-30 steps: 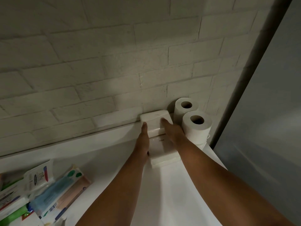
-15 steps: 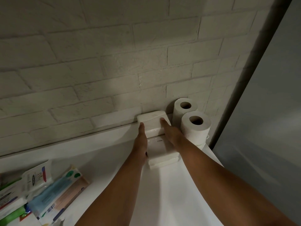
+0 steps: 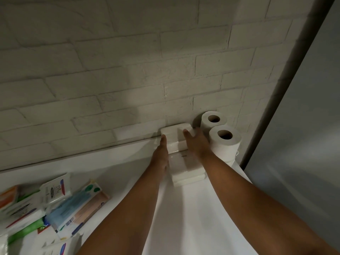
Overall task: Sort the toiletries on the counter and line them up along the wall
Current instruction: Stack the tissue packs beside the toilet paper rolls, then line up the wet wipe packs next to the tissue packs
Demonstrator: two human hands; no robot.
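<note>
Both hands are flat and grasp nothing. Our left hand [image 3: 161, 156] lies with straight fingers along the left side of the white packs [image 3: 184, 163]. Our right hand [image 3: 197, 144] rests with spread fingers over their right part, so the packs sit between the two hands. We judge this to be a squaring-up push, not a carry. The farthest pack [image 3: 173, 132], at our fingertips, touches the wall [image 3: 110, 74]. The nearer ones run back from it toward us in a short file, the nearest looking slightly askew.

Just right of the right hand stand two toilet rolls [image 3: 225, 146], upright, one behind the other, the far one close against the wall.

We reckon only the first part of the task is done: the rolls and the white packs are gathered at the wall by our hands. Well to the left of the left hand, and nearer to us, a heap of packets [image 3: 60, 205] lies jumbled on the surface [image 3: 114, 162], overlapping at all angles and apart from the wall. Their wrappers are coloured, but the print is too blurred to read. These seem unsorted and make up most of what is left. Each kind has yet to be grouped and set along the wall, in the bare stretch left of our left hand. The white file points away from the wall, so it may want turning.
</note>
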